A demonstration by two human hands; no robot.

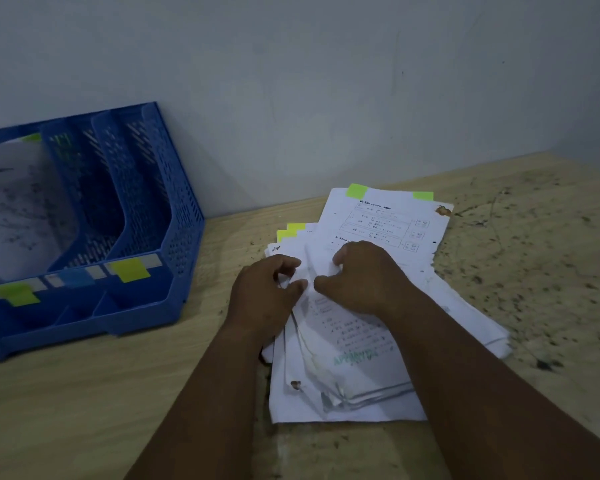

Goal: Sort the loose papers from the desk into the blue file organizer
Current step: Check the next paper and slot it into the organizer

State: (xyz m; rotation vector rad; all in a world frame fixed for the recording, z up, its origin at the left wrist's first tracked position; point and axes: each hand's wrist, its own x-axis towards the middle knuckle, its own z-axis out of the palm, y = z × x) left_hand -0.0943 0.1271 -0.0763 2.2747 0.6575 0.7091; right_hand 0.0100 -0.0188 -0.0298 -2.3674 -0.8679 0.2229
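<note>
From the head view, my left hand (269,289) and my right hand (361,275) sit together on top of the pile of loose papers (371,306), thumbs nearly touching. My left fingers curl and pinch a fold of the top sheet (378,223) between thumb and forefinger; my right fingers curl down onto the same sheet, thumb against its creased middle, though I cannot tell whether the right hand truly grips it or only presses.

The pile lies askew on the desk (84,393), close to its far edge by the wall (326,81), right of the desk's middle. Green sticky tabs (356,190) stick out from the far edges of several sheets. A green stamp reading roughly "APPROVED" (355,356) shows on a lower sheet near my right forearm.

The blue file organizer (184,237) stands at the far left of the desk, against the wall, well apart from the pile. Its leftmost compartment holds printed sheets (18,209); the other two visible slots look dark inside. Yellow-green labels (130,270) and a blue label (78,277) are stuck along its front rail.
</note>
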